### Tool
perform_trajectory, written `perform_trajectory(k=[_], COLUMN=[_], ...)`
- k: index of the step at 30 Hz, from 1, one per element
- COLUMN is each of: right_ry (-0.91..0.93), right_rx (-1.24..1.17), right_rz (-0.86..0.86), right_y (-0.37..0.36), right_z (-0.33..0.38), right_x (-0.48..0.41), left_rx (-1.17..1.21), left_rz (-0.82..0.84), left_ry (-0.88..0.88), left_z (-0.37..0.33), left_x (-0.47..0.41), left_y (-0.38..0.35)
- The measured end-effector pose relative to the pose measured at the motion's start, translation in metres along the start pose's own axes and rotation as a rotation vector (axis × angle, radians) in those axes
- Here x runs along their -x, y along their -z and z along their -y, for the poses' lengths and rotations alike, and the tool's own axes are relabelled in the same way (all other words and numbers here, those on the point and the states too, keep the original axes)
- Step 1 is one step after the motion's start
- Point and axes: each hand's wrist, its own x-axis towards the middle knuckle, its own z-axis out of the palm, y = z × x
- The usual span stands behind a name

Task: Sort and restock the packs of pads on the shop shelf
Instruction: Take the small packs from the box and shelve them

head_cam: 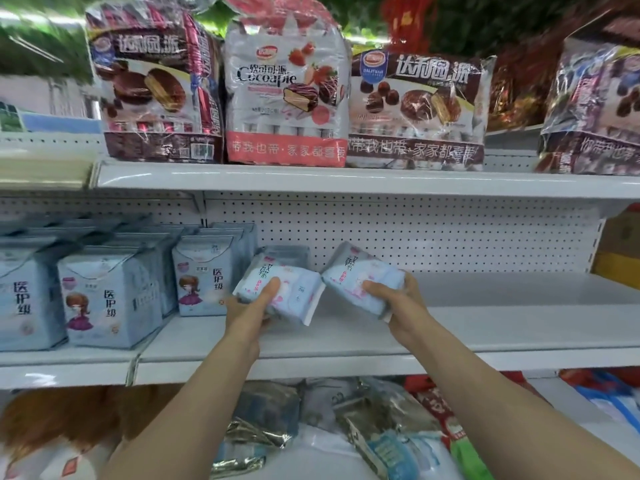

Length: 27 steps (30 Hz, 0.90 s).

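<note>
While each hand's grip holds one, left pack [280, 289] and right pack [363, 277] nearly touch

Held packs [280, 292] pale blue w/ pink print; shelf [485, 327] white; pie bags [415, 109] brown, one [285, 88] white/red.

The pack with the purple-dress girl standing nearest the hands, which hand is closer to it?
Left. The left hand is just right of that pack; the right hand is farther right, across the other held pack.
</note>
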Motion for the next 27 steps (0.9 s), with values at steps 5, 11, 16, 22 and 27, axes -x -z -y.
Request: perform_trajectory(k=[5, 11, 16, 22, 27], right_ry=[-0.009, -0.049, -0.057, -0.067, -0.077], right_rx=[0.051, 0.074, 0.088, 0.084, 0.084], right_rz=[0.002, 0.022, 0.041, 0.062, 0.078], right_y=[0.010, 0.018, 0.015, 0.011, 0.005], right_z=[0.009, 0.011, 0.015, 0.017, 0.021], right_x=[-0.002, 0.000, 0.004, 0.008, 0.010], left_rx=[-0.039, -0.129, -0.511, -0.730, -1.027], left_rz=[0.052, -0.032, -0.058, 0.145, 0.203], left_ry=[0.074, 0.015, -0.071, -0.082, -0.163], left_z=[-0.003, -0.004, -0.004, -0.023, -0.040], left_x=[0.010, 0.013, 0.009, 0.006, 0.004], left_y=[-0.007, -0.004, 0.017, 0.036, 0.034])
